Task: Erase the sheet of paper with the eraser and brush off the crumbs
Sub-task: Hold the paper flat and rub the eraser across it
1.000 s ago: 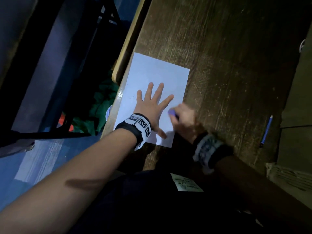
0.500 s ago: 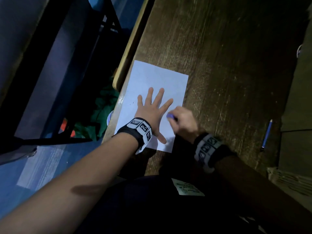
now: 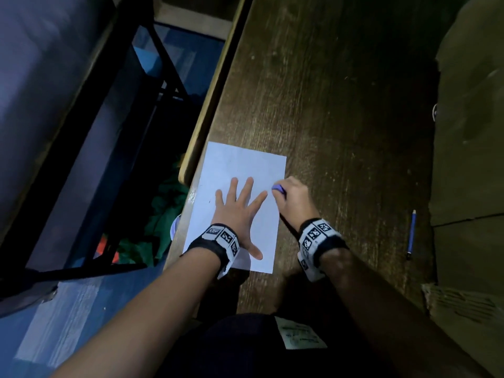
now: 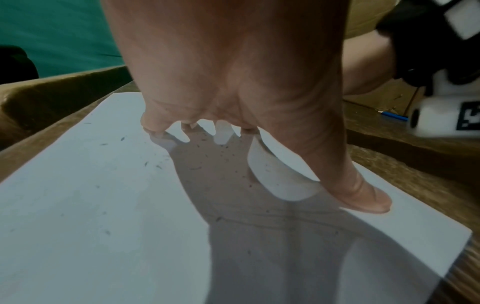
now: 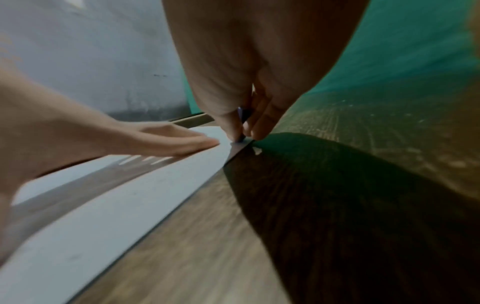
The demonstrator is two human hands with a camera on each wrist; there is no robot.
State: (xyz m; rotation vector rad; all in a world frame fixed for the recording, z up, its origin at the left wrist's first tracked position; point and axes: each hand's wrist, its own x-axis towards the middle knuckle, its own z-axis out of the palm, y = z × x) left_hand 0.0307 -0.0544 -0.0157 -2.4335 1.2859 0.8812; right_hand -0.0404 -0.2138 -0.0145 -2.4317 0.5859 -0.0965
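1. The dark brown wooden table (image 3: 341, 110) fills most of the head view; its far and right parts are cut off by the frame, and its near part is hidden behind the two forearms.
2. One white rectangular sheet of paper (image 3: 240, 165) lies flat on the table, along its left edge. Its middle is covered by the left hand, and its near left corner is hidden under the wrist band.
3. The left hand (image 3: 237, 211) lies palm down on the sheet, with its five fingers straight and spread apart. It grips nothing; it only presses the paper. In the left wrist view the fingertips (image 4: 363, 201) touch the sheet.
4. The right hand (image 3: 293, 197) is at the right edge of the sheet, near the far right corner. Its fingers are curled and pinch one small purple eraser (image 3: 278, 188) between thumb and fingers. Most of the eraser is hidden inside the hand. In the right wrist view, which is blurred, the eraser (image 5: 242, 115) seems to touch the paper at its edge.
5. One thin blue pencil (image 3: 411, 233) lies on the table, well apart from the sheet, to the right.
6. Many small dark eraser crumbs (image 4: 197, 168) lie scattered on the sheet under and beside the left hand; they are too small to count.
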